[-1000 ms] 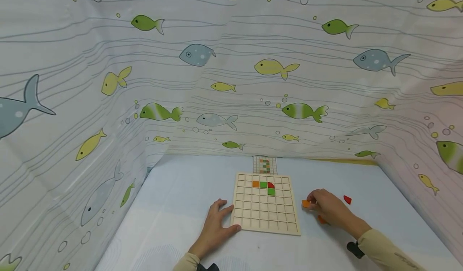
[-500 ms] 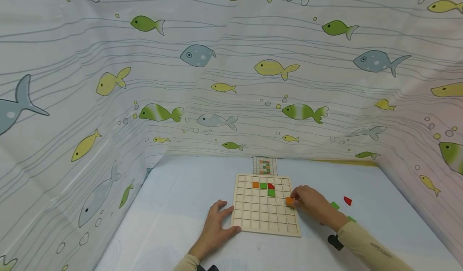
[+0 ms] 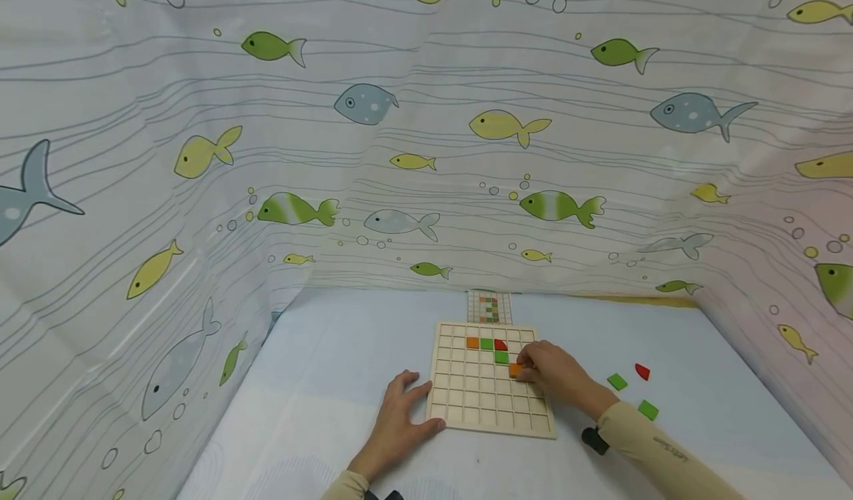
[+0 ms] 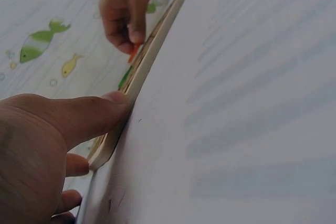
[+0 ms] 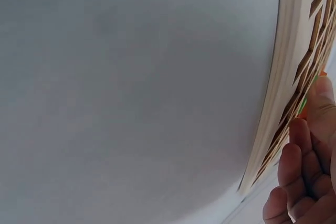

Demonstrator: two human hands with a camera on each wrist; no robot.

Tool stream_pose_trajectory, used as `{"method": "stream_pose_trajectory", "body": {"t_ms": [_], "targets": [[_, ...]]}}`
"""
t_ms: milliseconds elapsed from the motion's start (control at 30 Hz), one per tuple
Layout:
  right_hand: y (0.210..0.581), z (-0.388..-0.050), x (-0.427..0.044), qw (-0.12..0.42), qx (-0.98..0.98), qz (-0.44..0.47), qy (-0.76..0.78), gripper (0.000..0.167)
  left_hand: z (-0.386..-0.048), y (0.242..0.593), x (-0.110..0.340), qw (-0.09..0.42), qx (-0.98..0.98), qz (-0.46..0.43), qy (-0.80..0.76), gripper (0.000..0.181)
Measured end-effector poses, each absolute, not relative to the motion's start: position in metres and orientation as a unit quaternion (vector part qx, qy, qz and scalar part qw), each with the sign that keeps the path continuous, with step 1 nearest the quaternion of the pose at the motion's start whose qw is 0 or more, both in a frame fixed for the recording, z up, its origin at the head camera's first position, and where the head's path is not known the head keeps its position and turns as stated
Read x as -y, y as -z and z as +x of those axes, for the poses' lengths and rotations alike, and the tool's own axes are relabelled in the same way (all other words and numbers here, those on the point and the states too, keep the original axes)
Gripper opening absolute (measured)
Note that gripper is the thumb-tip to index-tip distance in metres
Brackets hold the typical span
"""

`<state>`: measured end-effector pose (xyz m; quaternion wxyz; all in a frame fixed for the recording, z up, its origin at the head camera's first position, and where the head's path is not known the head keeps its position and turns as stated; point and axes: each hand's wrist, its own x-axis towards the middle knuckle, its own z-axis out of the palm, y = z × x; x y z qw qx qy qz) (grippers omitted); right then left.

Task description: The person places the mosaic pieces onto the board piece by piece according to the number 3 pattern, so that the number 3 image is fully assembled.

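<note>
A: Head view?
B: The bare right hand (image 3: 553, 372) pinches a flat, square orange tile (image 3: 515, 370) at the right half of the pale wooden grid board (image 3: 463, 404). The bare left hand (image 3: 398, 420) is spread at the board's near-left corner.
A: Any writing?
B: Dark lettering on the beige right sleeve (image 3: 656, 444), too small to read.
A: Left wrist view?
B: The left thumb (image 4: 97, 113) touches the board's edge; the orange tile looks thin, plain and tilted.
A: Right wrist view?
B: 1 thumb (image 5: 321, 106) mostly hides the tile beside the board's grid.
</note>
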<state>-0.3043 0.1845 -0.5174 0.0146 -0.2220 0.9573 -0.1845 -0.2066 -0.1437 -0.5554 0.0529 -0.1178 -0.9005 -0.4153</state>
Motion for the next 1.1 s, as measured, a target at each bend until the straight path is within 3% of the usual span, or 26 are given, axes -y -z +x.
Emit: {"method": "stream_pose_trajectory", "body": {"t_ms": [1100], "targets": [[0.526, -0.315, -0.173, -0.013, -0.923, -0.295, 0.245, 0.019, -0.208, 0.558, 0.144, 0.066, 0.901, -0.12, 0.411, 0.071]]}}
